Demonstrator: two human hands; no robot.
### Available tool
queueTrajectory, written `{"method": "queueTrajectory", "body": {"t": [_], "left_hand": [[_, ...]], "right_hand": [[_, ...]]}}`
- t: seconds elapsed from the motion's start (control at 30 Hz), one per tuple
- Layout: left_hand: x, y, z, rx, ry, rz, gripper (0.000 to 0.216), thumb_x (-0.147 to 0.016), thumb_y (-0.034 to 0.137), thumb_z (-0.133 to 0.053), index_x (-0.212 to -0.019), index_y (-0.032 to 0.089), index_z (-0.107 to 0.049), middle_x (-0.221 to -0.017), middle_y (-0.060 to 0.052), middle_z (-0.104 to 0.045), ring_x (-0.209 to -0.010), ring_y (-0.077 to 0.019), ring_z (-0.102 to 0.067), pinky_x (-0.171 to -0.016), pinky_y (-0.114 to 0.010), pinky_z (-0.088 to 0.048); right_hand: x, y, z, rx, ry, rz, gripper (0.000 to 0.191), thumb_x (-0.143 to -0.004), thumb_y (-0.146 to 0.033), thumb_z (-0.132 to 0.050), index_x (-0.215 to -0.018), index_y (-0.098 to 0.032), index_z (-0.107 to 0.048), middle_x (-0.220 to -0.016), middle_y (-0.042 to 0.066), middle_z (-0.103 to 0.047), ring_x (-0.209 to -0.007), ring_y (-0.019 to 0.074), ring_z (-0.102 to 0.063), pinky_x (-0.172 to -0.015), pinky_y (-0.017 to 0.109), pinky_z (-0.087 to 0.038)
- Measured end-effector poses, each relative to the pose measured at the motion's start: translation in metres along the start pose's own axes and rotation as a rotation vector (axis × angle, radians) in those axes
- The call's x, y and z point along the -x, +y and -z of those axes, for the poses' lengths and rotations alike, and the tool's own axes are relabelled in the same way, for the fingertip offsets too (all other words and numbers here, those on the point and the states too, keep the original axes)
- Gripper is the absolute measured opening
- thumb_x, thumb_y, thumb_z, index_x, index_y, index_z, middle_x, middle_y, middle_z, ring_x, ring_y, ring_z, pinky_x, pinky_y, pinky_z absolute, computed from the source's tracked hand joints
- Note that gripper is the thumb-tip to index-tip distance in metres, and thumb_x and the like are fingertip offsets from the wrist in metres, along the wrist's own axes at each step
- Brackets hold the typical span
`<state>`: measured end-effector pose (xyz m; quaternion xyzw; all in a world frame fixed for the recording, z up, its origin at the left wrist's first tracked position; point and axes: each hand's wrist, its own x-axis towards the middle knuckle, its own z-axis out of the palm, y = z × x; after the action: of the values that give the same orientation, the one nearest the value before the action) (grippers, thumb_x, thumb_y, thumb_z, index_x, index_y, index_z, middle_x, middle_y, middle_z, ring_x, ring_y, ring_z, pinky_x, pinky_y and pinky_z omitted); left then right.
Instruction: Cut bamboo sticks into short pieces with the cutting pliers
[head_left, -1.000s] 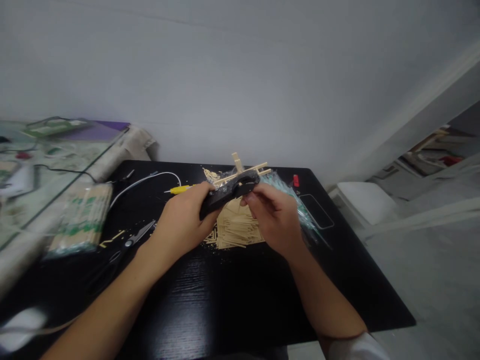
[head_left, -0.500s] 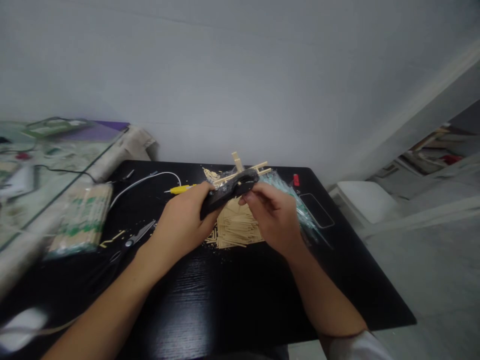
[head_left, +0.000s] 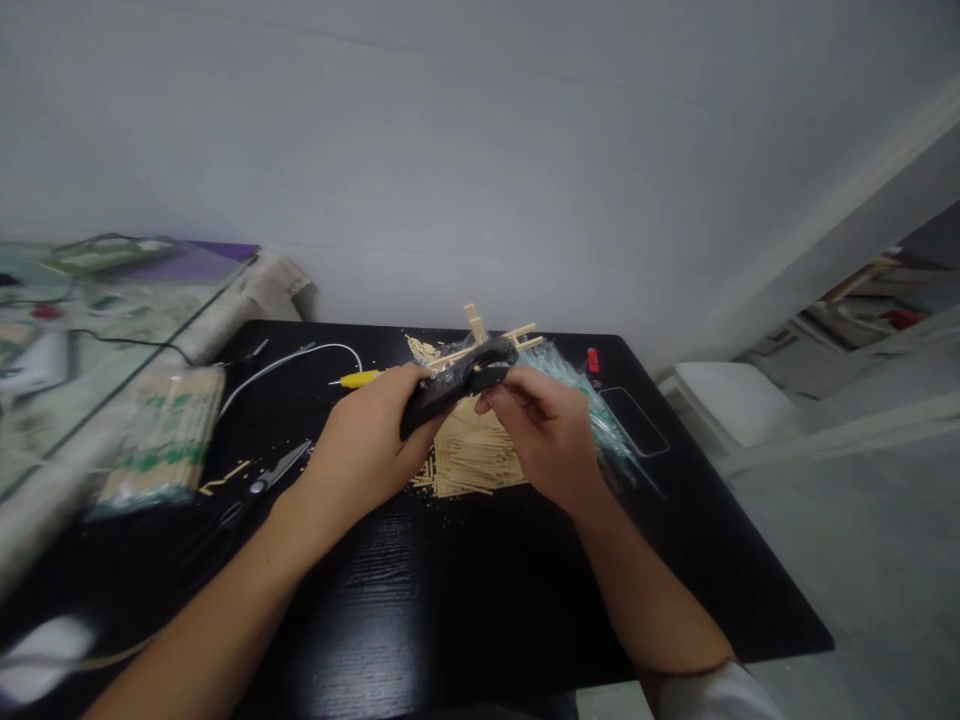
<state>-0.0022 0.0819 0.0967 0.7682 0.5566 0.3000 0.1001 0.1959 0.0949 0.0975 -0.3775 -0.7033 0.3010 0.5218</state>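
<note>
Centre of the frame, left hand (head_left: 367,450) wrapped around a black tool (head_left: 459,380); right hand (head_left: 544,435) pinching its far end, above a pile of wooden sticks (head_left: 472,458), black table (head_left: 465,600) below

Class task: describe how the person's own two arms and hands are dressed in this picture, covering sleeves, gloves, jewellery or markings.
Both hands are bare: no gloves, rings or watch show on the left hand or the right hand. The left forearm is uncovered down to the frame edge. A white sleeve shows at the right arm's lower end. No markings are visible.

Bare forearms, bare left hand (head_left: 365,447) and right hand (head_left: 546,438), seemingly a white sleeve edge.
</note>
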Motion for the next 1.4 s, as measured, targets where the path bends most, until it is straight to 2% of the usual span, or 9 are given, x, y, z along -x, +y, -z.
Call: {"method": "queueTrajectory", "body": {"t": [0.3, 0.5, 0.73, 0.93, 1.4], "left_hand": [[-0.0027, 0.0004, -0.0017, 0.037, 0.004, -0.018, 0.032, -0.097, 0.041, -0.053, -0.118, 0.02, -0.063, -0.106, -0.007, -0.072, -0.095, -0.0248, -0.067, -0.083, -0.038, -0.049], [-0.0022, -0.0011, -0.0034, 0.042, 0.009, -0.03, 0.033, -0.097, 0.04, -0.053, -0.122, 0.021, -0.062, -0.112, -0.008, -0.072, -0.1, -0.025, -0.066, -0.087, -0.039, -0.05], [-0.0033, 0.0015, -0.002, -0.028, -0.017, 0.032, 0.028, -0.096, 0.044, -0.053, -0.104, 0.02, -0.065, -0.09, -0.005, -0.07, -0.082, -0.0218, -0.064, -0.074, -0.034, -0.045], [-0.0023, 0.0005, -0.0037, -0.107, 0.001, 0.03, 0.026, -0.096, 0.044, -0.053, -0.085, 0.021, -0.057, -0.074, -0.002, -0.064, -0.065, -0.0168, -0.056, -0.062, -0.029, -0.037], [-0.0028, 0.0, -0.0052, -0.117, -0.024, 0.083, 0.026, -0.095, 0.045, -0.054, -0.084, 0.022, -0.055, -0.068, 0.0, -0.061, -0.057, -0.0152, -0.053, -0.059, -0.028, -0.033]], "right_hand": [[-0.0016, 0.0039, -0.0007, -0.041, -0.02, 0.021, 0.015, -0.094, -0.02, -0.061, -0.083, -0.019, -0.071, -0.077, 0.0, -0.074, -0.069, 0.0113, -0.068, -0.063, 0.024, -0.052], [-0.0019, 0.0044, 0.0, -0.008, -0.026, 0.005, 0.014, -0.095, -0.022, -0.062, -0.087, -0.019, -0.073, -0.075, 0.0, -0.073, -0.064, 0.0103, -0.064, -0.059, 0.024, -0.049], [-0.0009, 0.0031, -0.0001, 0.011, -0.03, -0.011, 0.016, -0.095, -0.024, -0.061, -0.085, -0.019, -0.073, -0.073, -0.001, -0.072, -0.06, 0.0095, -0.059, -0.056, 0.024, -0.046], [-0.0016, 0.0013, 0.0003, 0.049, -0.038, -0.049, 0.02, -0.095, -0.027, -0.06, -0.08, -0.02, -0.071, -0.072, 0.0, -0.07, -0.059, 0.0101, -0.056, -0.055, 0.025, -0.044], [-0.0025, 0.0026, 0.0, 0.015, -0.037, -0.056, 0.021, -0.094, -0.025, -0.061, -0.076, -0.018, -0.069, -0.072, -0.001, -0.07, -0.059, 0.0094, -0.056, -0.057, 0.024, -0.045]]}}
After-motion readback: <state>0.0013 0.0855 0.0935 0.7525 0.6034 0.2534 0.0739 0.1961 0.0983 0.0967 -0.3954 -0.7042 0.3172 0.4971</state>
